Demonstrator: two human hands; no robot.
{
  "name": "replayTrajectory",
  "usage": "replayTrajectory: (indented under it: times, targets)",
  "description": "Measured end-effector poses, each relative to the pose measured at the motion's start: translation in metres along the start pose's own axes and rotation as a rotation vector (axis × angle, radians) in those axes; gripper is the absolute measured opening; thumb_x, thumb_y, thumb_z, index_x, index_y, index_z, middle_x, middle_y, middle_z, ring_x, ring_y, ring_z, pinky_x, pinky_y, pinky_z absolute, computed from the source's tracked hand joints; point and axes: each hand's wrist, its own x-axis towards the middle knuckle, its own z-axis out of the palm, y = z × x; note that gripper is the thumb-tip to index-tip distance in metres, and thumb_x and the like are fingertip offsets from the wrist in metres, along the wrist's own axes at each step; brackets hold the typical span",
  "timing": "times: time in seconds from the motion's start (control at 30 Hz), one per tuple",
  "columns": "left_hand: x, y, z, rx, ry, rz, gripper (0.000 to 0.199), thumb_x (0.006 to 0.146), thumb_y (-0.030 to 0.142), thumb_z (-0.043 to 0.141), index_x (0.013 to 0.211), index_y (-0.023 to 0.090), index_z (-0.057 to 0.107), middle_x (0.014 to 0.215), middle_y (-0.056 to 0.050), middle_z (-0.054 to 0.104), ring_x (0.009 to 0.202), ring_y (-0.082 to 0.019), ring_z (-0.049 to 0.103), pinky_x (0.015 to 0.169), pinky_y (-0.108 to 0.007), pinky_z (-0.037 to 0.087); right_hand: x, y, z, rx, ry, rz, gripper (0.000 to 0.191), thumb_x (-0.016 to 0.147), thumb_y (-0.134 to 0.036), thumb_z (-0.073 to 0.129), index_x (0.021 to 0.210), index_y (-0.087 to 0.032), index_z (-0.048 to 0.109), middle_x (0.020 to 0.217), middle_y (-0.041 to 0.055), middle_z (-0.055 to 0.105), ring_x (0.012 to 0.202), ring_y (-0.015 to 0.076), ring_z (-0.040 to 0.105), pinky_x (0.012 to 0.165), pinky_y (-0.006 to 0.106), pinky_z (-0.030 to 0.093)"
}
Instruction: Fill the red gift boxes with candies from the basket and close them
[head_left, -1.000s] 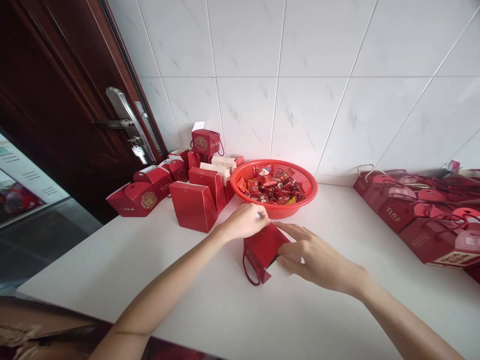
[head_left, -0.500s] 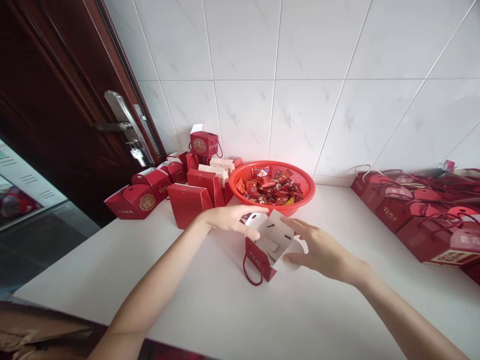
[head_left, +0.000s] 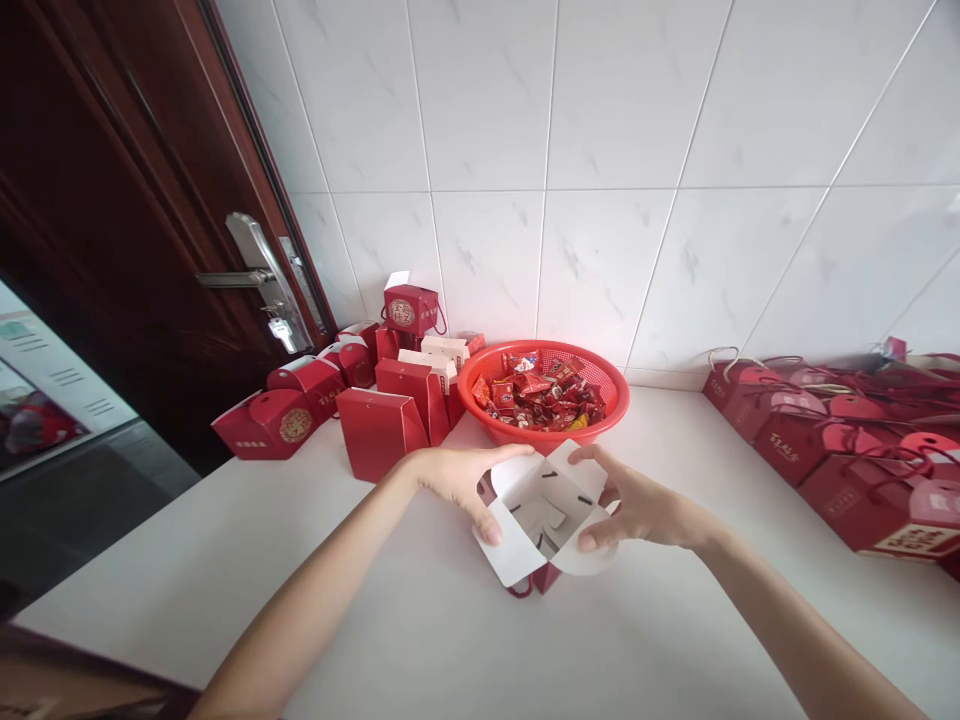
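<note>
In front of me on the white table (head_left: 405, 630) stands a small red gift box (head_left: 517, 550) with its top flaps spread outward and its white inside showing. No sweets show in it, only dark cord ends through the walls. My left hand (head_left: 457, 485) grips the left side, thumb on a flap and fingers behind. On the opposite side, my right hand (head_left: 637, 505) holds the right flaps between thumb and fingers. A dark red cord handle (head_left: 519, 590) hangs at the front. Just behind the box is a red plastic basket (head_left: 480, 425) of wrapped candies (head_left: 536, 385).
Several closed red boxes (head_left: 277, 420) and upright red cartons (head_left: 379, 430) stand at the left back, one box (head_left: 411, 308) raised above the others. Many red handled boxes (head_left: 832, 480) fill the right side. A tiled wall (head_left: 615, 120) and a dark door (head_left: 135, 150) border the table.
The front flap of the box has folded outward and down over the cord handle. Both hands have closed in on the box's sides. The view has tilted up slightly.
</note>
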Motion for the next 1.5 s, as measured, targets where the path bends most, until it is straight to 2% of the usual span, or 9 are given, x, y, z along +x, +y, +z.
replayTrajectory:
  times: [0.3, 0.47, 0.57, 0.67, 0.77, 0.9, 1.13, 1.37, 1.5]
  targets:
    - [0.018, -0.013, 0.005, 0.072, 0.057, 0.090, 0.134, 0.057, 0.055, 0.092, 0.165, 0.033, 0.015, 0.172, -0.006, 0.016, 0.157, -0.036, 0.019, 0.126, -0.044, 0.023, 0.003, 0.006, -0.018, 0.111, -0.080, 0.090, 0.093, 0.056, -0.047, 0.092, 0.130, -0.026, 0.040, 0.096, 0.0027, 0.070, 0.088, 0.0237, 0.068, 0.077, 0.035, 0.051]
    - [0.014, -0.003, 0.004, 0.160, 0.160, 0.053, 0.120, 0.056, 0.053, 0.092, 0.159, 0.040, 0.033, 0.166, -0.003, 0.036, 0.151, -0.038, 0.032, 0.120, -0.046, 0.032, 0.003, 0.008, -0.027, -0.022, 0.012, 0.047, 0.078, 0.065, -0.056, 0.086, 0.129, -0.026, 0.053, 0.094, 0.0047, 0.071, 0.095, 0.0278, 0.068, 0.082, 0.038, 0.051]
    - [0.002, 0.008, -0.001, 0.163, 0.139, 0.042, 0.099, 0.063, 0.054, 0.089, 0.152, 0.038, 0.048, 0.149, -0.005, 0.059, 0.137, -0.035, 0.053, 0.110, -0.040, 0.043, 0.000, 0.006, -0.036, -0.131, 0.054, 0.066, 0.071, 0.067, -0.063, 0.082, 0.126, -0.026, 0.064, 0.113, 0.0097, 0.071, 0.103, 0.0305, 0.069, 0.084, 0.040, 0.054]
    - [-0.013, 0.019, -0.015, 0.133, 0.091, 0.031, 0.079, 0.077, 0.053, 0.079, 0.149, 0.033, 0.054, 0.126, -0.006, 0.074, 0.113, -0.026, 0.070, 0.093, -0.030, 0.051, -0.004, -0.004, -0.052, -0.189, 0.154, 0.030, 0.066, 0.067, -0.066, 0.080, 0.118, -0.025, 0.072, 0.126, 0.0127, 0.069, 0.103, 0.0311, 0.069, 0.083, 0.040, 0.057]
    - [-0.015, 0.029, -0.041, 0.147, 0.241, 0.048, 0.066, 0.084, 0.052, 0.073, 0.144, 0.029, 0.060, 0.117, -0.006, 0.077, 0.103, -0.022, 0.073, 0.086, -0.026, 0.052, -0.003, -0.021, -0.068, -0.178, 0.281, -0.152, 0.053, 0.072, -0.066, 0.076, 0.102, -0.023, 0.078, 0.114, 0.0111, 0.075, 0.094, 0.0281, 0.071, 0.083, 0.040, 0.057]
    - [0.023, 0.030, -0.079, 0.261, 0.548, 0.046, 0.042, 0.090, 0.040, 0.063, 0.128, 0.023, 0.071, 0.116, -0.006, 0.077, 0.107, -0.023, 0.071, 0.089, -0.026, 0.051, 0.028, -0.041, -0.077, -0.006, 0.470, -0.402, 0.045, 0.075, -0.062, 0.076, 0.092, -0.020, 0.077, 0.094, 0.0090, 0.078, 0.089, 0.0261, 0.071, 0.081, 0.038, 0.057]
    - [0.113, -0.003, -0.105, 0.508, 0.580, -0.372, 0.036, 0.066, 0.007, 0.069, 0.100, 0.018, 0.074, 0.116, -0.013, 0.075, 0.106, -0.032, 0.070, 0.087, -0.034, 0.052, 0.128, -0.017, -0.063, 0.367, 0.646, -0.419, 0.027, 0.067, -0.046, 0.077, 0.069, -0.020, 0.067, 0.072, 0.0038, 0.072, 0.068, 0.0206, 0.069, 0.071, 0.035, 0.058]
    - [0.129, -0.030, -0.108, 0.494, 0.529, -0.429, 0.034, 0.049, 0.020, 0.086, 0.071, 0.020, 0.061, 0.086, -0.008, 0.073, 0.095, -0.035, 0.069, 0.081, -0.036, 0.051, 0.146, 0.005, -0.060, 0.284, 0.537, -0.262, 0.005, 0.073, -0.019, 0.070, 0.069, -0.020, 0.067, 0.061, 0.0007, 0.068, 0.059, 0.0170, 0.066, 0.060, 0.027, 0.053]
    - [0.126, -0.037, -0.112, 0.401, 0.547, -0.347, 0.033, 0.060, 0.035, 0.083, 0.067, 0.021, 0.055, 0.078, -0.003, 0.068, 0.080, -0.028, 0.067, 0.070, -0.032, 0.049, 0.143, -0.001, -0.060, 0.357, 0.523, -0.197, 0.008, 0.077, -0.015, 0.069, 0.071, -0.019, 0.067, 0.063, 0.0006, 0.068, 0.061, 0.0161, 0.067, 0.061, 0.025, 0.054]
